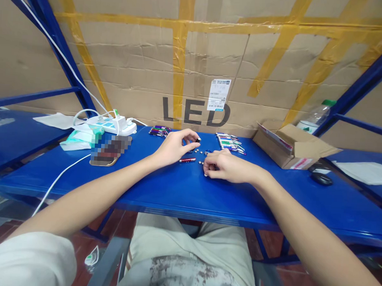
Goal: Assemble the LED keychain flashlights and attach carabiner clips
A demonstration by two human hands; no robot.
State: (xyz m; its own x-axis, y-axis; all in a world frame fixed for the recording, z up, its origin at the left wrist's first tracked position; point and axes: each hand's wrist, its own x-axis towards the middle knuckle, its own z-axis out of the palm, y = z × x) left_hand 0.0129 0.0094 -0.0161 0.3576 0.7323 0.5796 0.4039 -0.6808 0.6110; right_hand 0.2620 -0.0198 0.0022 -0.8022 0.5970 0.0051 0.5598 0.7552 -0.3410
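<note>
My left hand (174,147) is raised just over the blue table, thumb and fingers closed around a small black piece (198,140) whose kind I cannot make out. Below it lies a short red metal tube (187,160), like a mini penlight. Several small silver button cells (201,152) are scattered between the hands. My right hand (225,165) rests low on the table with fingers curled; whatever is in them is hidden. Behind it is a row of colored mini penlights with clips (227,141). Another bunch of penlights (159,131) lies beyond my left hand.
On the left are a power strip (110,124), white cables, a green-and-white packet (79,138) and a blurred phone (110,150). An open cardboard box (290,144), a black mouse (321,178) and a bottle (317,115) stand right. A large taped carton (133,71) forms the back.
</note>
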